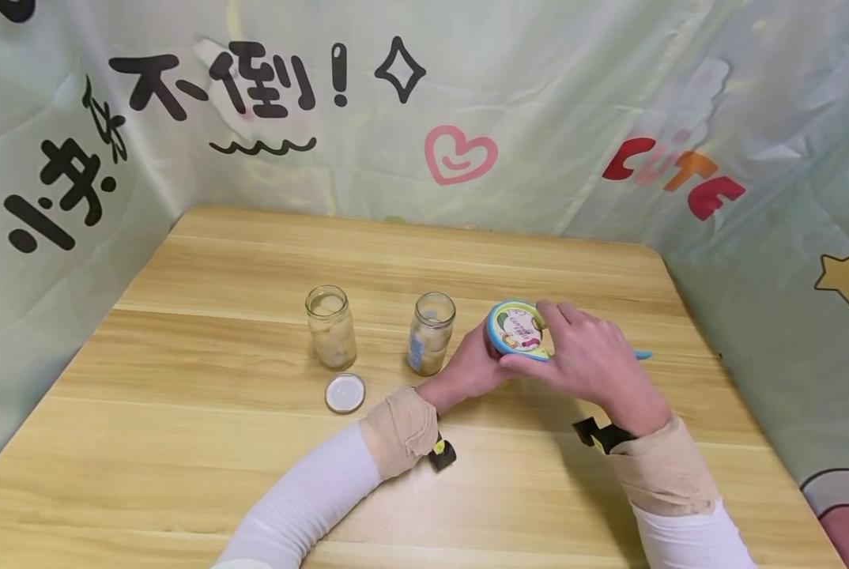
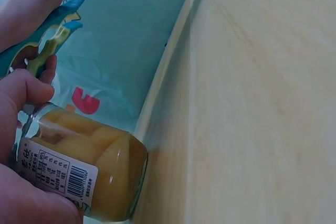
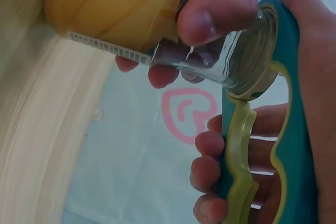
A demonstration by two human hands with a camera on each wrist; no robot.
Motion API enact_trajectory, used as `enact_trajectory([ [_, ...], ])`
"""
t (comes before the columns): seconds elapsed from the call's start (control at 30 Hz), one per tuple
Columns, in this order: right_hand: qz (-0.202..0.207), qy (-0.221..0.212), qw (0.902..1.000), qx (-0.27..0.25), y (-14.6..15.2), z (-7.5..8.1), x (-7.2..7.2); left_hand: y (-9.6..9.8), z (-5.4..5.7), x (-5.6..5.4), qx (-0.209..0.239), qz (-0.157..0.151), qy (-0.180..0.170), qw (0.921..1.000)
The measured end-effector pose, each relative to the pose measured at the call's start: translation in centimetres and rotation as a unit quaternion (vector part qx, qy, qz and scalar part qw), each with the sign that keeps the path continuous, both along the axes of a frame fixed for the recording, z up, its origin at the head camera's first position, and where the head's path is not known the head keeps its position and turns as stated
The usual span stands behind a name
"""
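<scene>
My left hand [image 1: 476,368] grips a glass jar of yellow fruit [image 2: 105,156] with a barcode label around its side. In the right wrist view the fingers of that hand wrap the jar's body just below its neck. My right hand [image 1: 598,359] holds the handles of a blue and yellow-green jar opener [image 3: 295,98], fingers curled round both. Its loop encircles the jar's lid [image 1: 520,329], whose printed top faces up toward the head camera. From above, the jar's body is hidden beneath the opener and hands.
To the left stand two lidless glass jars with pale contents, a far one [image 1: 333,341] and a nearer one with a blue label [image 1: 432,341]. A loose lid [image 1: 345,393] lies white side up on the wooden table [image 1: 183,442]. Printed cloth [image 1: 538,95] walls the table's back and sides.
</scene>
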State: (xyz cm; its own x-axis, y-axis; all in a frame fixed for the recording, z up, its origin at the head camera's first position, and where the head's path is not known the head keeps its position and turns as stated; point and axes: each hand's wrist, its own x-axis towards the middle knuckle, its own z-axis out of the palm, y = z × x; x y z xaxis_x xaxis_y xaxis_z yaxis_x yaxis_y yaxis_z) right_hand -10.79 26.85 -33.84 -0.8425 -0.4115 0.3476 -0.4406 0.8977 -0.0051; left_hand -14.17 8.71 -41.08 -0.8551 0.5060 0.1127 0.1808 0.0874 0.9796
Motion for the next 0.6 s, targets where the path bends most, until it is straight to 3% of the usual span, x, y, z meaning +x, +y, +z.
enact_trajectory([
  [0.23, 0.023, -0.008, 0.9997, -0.005, 0.7, 0.11, -0.27, 0.07, -0.04, 0.06, 0.005, -0.01, -0.023, 0.9997],
  [0.6, 0.05, -0.009, 0.9986, -0.014, 1.01, 0.13, -0.63, 0.04, 0.05, -0.04, -0.004, -0.016, -0.015, 0.9998],
])
